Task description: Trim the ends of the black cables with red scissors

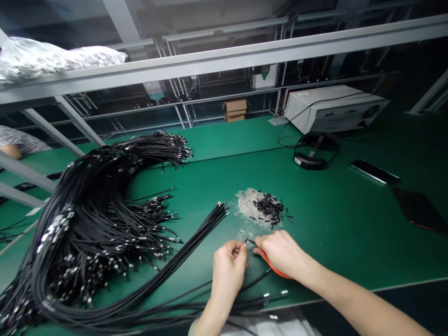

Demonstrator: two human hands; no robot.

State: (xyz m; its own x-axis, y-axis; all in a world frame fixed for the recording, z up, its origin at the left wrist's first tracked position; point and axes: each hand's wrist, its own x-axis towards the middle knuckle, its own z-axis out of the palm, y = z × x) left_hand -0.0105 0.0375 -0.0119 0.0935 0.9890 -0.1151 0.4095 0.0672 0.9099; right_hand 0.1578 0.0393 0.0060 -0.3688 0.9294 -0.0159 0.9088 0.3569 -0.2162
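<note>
My left hand point(229, 263) is closed in a pinch on the end of a black cable point(261, 278), low in front of me. Just to its right, my right hand point(276, 249) grips an orange-handled hand tool point(271, 265), like cutters or pliers; its dark tip meets the pinched cable end, and most of it is hidden by the hand. Beyond both hands lies a pile of short black sleeve pieces point(269, 207) on pale fibre fluff point(247, 203). A bundle of black cables point(196, 240) curves in from the left, with metal-tipped ends.
A large heap of black cables point(94, 200) covers the left of the green table point(217, 172). Farther right are a black headset point(317, 149), a phone point(375, 171), a dark flat object point(422, 210) and a white machine point(332, 109). A metal rail point(224, 63) crosses above.
</note>
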